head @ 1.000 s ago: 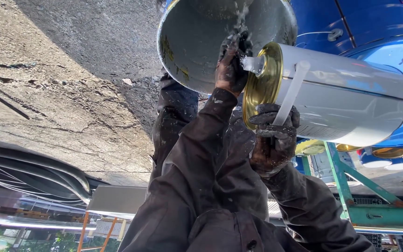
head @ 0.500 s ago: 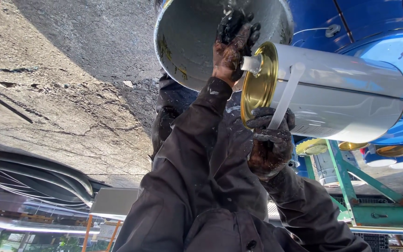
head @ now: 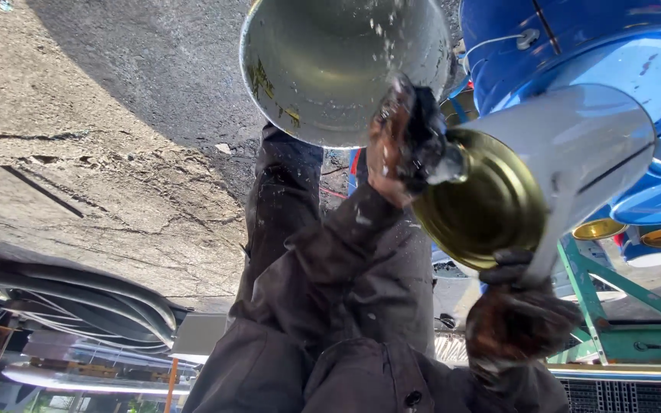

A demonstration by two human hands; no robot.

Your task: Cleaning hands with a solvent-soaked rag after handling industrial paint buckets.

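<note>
A white metal can (head: 575,145) with a gold-coloured end (head: 483,203) lies tilted on its side, its short spout pointing at a grey metal bucket (head: 323,69). My left hand (head: 395,149), in a dirty dark glove, grips the spout at the bucket's rim. My right hand (head: 518,317), also in a dark glove, is closed on the can's white strap handle (head: 556,229) under the gold end. Drops of liquid speckle the inside of the bucket. The bucket stands by my dark trouser legs (head: 284,199).
Cracked concrete ground (head: 93,153) fills the left. Blue drums (head: 575,46) lie at the upper right, with more gold-ended cans (head: 598,228) on a green metal frame (head: 590,306) below them. Dark hoses (head: 78,291) curve at the lower left.
The can has swung so that its gold end faces me more and sits closer to the bucket. My left hand stays on the spout. Splashes now show inside the bucket.
</note>
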